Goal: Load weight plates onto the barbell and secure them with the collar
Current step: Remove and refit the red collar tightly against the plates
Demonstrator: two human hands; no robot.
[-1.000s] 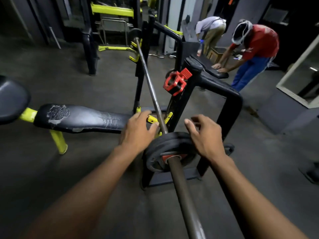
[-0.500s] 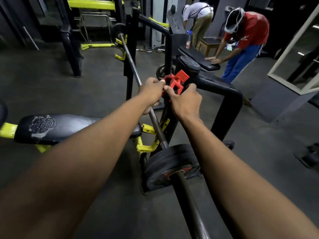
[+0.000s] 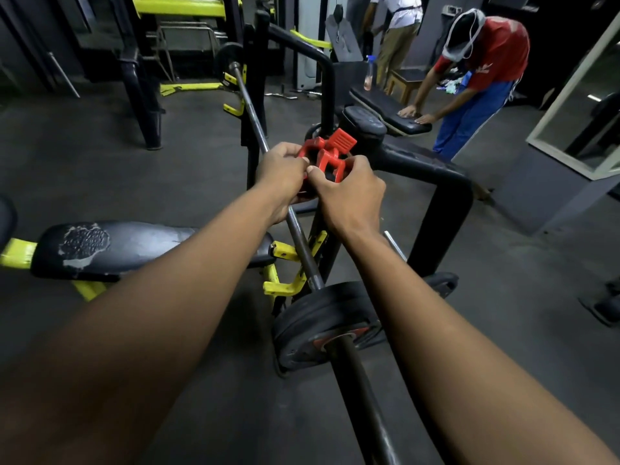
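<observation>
Fingers of the left hand (image 3: pixel 281 167) curl round the red collar (image 3: pixel 327 157), which hangs on the black rack upright (image 3: pixel 323 229) just right of the barbell (image 3: pixel 303 243); the right hand (image 3: pixel 349 191) pinches its near side. Light, rigid plastic with a ribbed lever, it is likely best held by the ring body. Black weight plates (image 3: pixel 318 320) already sit on the near sleeve.

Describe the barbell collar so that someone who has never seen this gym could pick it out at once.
Start at the long steel barbell running away from the camera, with black weight plates on its near sleeve. Farther along, just right of the bar, both hands, left hand and right hand, grip the collar. It is the only bright red plastic clamp among black and yellow equipment.
</observation>
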